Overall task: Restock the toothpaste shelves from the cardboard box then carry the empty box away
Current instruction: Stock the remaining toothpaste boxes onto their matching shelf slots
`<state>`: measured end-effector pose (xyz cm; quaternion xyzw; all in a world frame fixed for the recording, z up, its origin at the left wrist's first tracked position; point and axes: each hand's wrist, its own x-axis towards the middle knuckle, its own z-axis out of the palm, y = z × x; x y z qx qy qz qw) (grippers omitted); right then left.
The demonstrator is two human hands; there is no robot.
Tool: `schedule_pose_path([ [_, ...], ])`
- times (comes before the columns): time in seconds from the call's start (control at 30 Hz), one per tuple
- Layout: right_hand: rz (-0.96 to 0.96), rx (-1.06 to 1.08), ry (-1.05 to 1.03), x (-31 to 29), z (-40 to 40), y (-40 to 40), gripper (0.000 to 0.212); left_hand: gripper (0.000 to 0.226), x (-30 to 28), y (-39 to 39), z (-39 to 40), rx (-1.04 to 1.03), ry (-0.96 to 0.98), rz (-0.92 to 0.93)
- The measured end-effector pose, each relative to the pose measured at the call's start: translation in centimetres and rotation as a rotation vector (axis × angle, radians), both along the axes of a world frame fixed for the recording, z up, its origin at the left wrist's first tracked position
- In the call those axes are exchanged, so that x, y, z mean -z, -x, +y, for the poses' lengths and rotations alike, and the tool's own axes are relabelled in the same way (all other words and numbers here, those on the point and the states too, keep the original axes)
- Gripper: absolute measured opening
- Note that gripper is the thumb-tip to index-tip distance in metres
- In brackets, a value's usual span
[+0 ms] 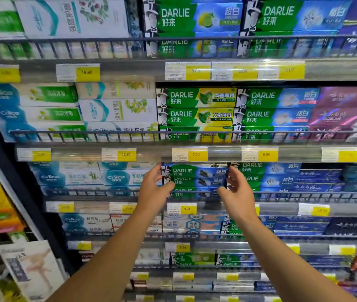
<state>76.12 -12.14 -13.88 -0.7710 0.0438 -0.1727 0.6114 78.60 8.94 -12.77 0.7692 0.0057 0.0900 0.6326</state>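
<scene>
Item: stack of Darlie boxes, green-and-blue cartons, lying on the third shelf down, directly beneath the 7.50 price tag; at least three layers show, the lowest partly hidden by the wire rail
Long axis: side to side, parallel to the shelf front; printed faces turned out toward the aisle, brand end to the left of the tag, blue end to its right
Left hand: below and left of the 7.50 price tag, at the stack's left end; fingers loosely curved, thumb reaching toward the carton fronts; contact too blurred to settle; holds nothing that can be seen
Right hand: below and right of the tag, at the stack's right end; fingers loosely apart, fingertips close to the box ends; holds nothing
Relation to grip: stack lies between the two palms, each hand at one short end; neither hand clearly nearer
Judged step: squaring or pressing the stack back behind the rail
Neighbours: second Darlie column just right of the tag's stack; white-and-teal cartons to its left
Cardboard box: not in view
</scene>
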Motion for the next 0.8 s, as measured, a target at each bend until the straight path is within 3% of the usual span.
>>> schedule_pose_path([
  [0.53, 0.012, 0.018, -0.036, -0.42, 0.41, -0.71, 0.064, 0.073, -0.34, 0.15, 0.29, 0.069, 0.049, 0.022],
  [0.8, 0.02, 0.023, -0.109, 0.0, 0.26, -0.52, 0.062, 0.061, 0.07, 0.21, 0.41, 0.076, 0.092, 0.027],
])
